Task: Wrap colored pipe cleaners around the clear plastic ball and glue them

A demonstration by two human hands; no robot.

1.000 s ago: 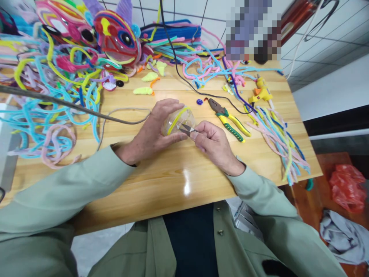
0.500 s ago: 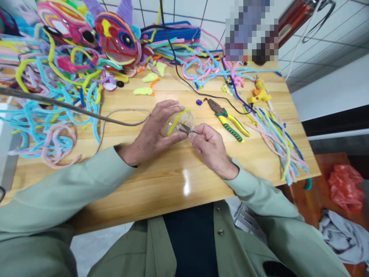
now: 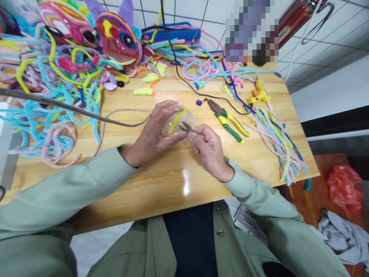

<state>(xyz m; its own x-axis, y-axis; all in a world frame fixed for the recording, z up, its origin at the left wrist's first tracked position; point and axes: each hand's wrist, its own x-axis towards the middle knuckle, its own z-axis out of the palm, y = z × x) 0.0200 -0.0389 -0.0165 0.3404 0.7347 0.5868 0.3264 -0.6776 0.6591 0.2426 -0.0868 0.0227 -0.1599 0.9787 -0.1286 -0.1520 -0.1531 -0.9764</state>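
My left hand (image 3: 152, 132) is wrapped round a clear, rounded plastic piece (image 3: 188, 115) with a yellow strip (image 3: 176, 122) across it. In my right hand (image 3: 208, 148) is a small pair of scissors (image 3: 187, 127), the handles mostly hidden by the fingers. Its short blades are parted and point left, over the clear piece near my left thumb. Both hands are just above the wooden table (image 3: 161, 188). Right of them lie pliers (image 3: 229, 122) with yellow and green handles, and a small dark blue coil (image 3: 199, 102).
Tangled fuzzy stems (image 3: 69, 84) and two colourful masks cover the left and back. A yellow glue gun (image 3: 259, 95) and a stem bundle (image 3: 281, 142) lie at the right. A dark cable (image 3: 187, 82) crosses the back; a grey one hangs at the left.
The scissor blades have parted a little wider. My right wrist has shifted slightly left and down, while my left hand keeps hold of the clear piece.
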